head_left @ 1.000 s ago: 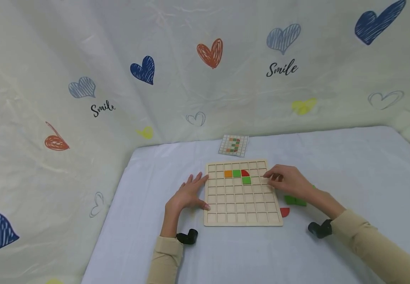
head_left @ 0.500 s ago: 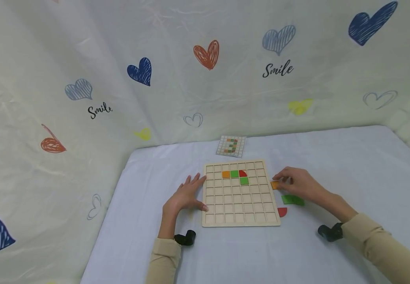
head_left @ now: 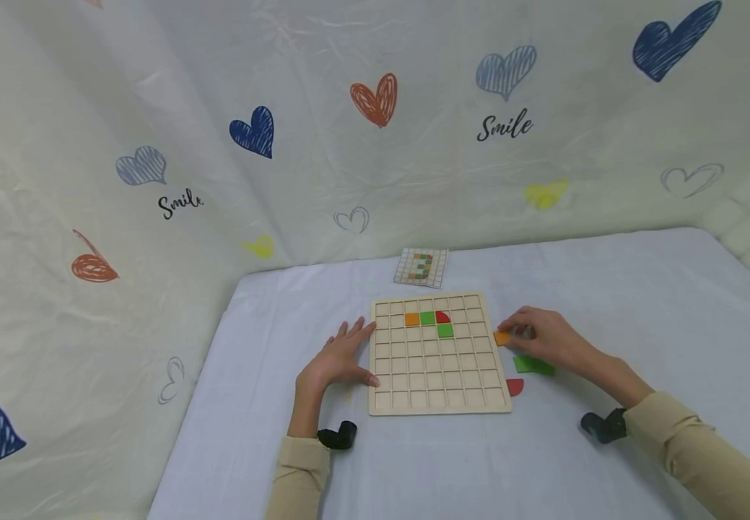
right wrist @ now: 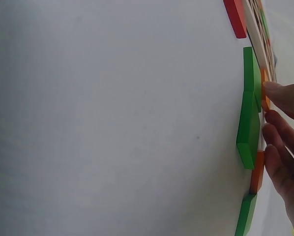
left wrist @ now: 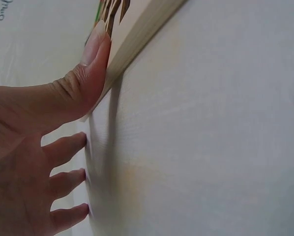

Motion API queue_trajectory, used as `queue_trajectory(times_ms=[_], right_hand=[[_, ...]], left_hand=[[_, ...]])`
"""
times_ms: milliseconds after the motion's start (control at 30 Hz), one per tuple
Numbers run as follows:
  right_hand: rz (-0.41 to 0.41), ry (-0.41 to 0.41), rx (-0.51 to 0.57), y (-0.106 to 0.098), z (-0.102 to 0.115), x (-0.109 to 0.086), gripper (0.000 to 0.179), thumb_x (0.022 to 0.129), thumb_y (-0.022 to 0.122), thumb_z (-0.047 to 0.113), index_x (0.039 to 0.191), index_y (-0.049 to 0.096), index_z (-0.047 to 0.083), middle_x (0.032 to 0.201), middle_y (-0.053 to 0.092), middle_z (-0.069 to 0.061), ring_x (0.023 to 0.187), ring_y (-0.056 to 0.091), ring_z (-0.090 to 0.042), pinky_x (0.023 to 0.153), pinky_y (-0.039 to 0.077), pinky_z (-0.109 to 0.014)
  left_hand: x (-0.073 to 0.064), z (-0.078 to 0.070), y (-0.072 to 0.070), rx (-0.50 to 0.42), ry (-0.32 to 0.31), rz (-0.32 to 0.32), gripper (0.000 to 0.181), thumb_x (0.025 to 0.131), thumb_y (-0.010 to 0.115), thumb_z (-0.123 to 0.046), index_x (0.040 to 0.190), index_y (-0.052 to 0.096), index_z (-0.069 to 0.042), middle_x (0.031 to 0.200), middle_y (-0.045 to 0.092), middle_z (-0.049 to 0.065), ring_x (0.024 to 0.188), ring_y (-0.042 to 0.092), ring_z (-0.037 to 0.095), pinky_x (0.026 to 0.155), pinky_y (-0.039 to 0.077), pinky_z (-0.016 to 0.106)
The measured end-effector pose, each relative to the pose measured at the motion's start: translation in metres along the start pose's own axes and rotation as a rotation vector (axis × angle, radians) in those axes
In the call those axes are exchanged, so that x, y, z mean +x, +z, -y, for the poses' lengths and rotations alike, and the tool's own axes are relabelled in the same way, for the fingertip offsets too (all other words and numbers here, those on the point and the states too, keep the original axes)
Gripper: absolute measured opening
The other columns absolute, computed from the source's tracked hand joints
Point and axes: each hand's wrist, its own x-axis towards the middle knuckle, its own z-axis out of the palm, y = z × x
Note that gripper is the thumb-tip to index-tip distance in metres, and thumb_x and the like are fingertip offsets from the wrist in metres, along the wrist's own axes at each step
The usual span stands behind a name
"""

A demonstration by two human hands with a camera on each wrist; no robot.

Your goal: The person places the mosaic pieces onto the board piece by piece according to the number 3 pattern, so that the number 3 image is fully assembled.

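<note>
A wooden grid board (head_left: 413, 379) lies on the white cloth, holding an orange tile (head_left: 411, 319), two green tiles (head_left: 427, 318) and a red quarter-round tile (head_left: 442, 317). My left hand (head_left: 337, 359) spreads its straight fingers along the board's left edge; its thumb (left wrist: 90, 64) rests against the rim in the left wrist view. Just off the right edge, my right hand (head_left: 546, 336) pinches a loose orange tile (head_left: 501, 338). Its thumb (right wrist: 284, 96) presses on that tile in the right wrist view, and the other fingers curl close by.
Green tiles (head_left: 533, 365) lie below the right hand, with a red quarter-round tile (head_left: 515, 387) nearer me. Another orange tile (right wrist: 257, 172) and a green tile (right wrist: 245, 216) show in the right wrist view. A pattern card (head_left: 421, 268) lies behind the board.
My right hand has drawn back from the board's right edge to the loose orange tile, which has come into sight. My left hand stays at the left edge.
</note>
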Motion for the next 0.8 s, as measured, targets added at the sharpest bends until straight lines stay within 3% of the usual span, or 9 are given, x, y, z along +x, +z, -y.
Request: queue_trajectory(times_ms=[533, 800], right_hand=[[-0.009, -0.016, -0.033, 0.0067, 0.0001, 0.0035, 0.02, 0.086, 0.08, 0.007, 0.105, 0.08, 0.004, 0.095, 0.068, -0.002, 0.082, 0.058, -0.014, 0.068, 0.052, -0.024], [-0.017, 0.01, 0.011, 0.0055, 0.0028, 0.0044, 0.017, 0.085, 0.08, 0.004, 0.102, 0.075, 0.004, 0.094, 0.072, -0.002, 0.082, 0.061, -0.015, 0.069, 0.054, -0.024]], left_hand=[[0.0009, 0.0003, 0.0001, 0.004, -0.008, -0.001, 0.111, 0.073, 0.094, -0.028, 0.164, 0.03, -0.022, 0.173, 0.015, 0.005, 0.161, 0.002, 0.033, 0.13, 0.007, 0.055], [0.0008, 0.0013, 0.0006, 0.0, -0.005, -0.005, 0.112, 0.072, 0.095, -0.029, 0.164, 0.031, -0.022, 0.173, 0.015, 0.005, 0.161, 0.003, 0.032, 0.13, 0.008, 0.055]])
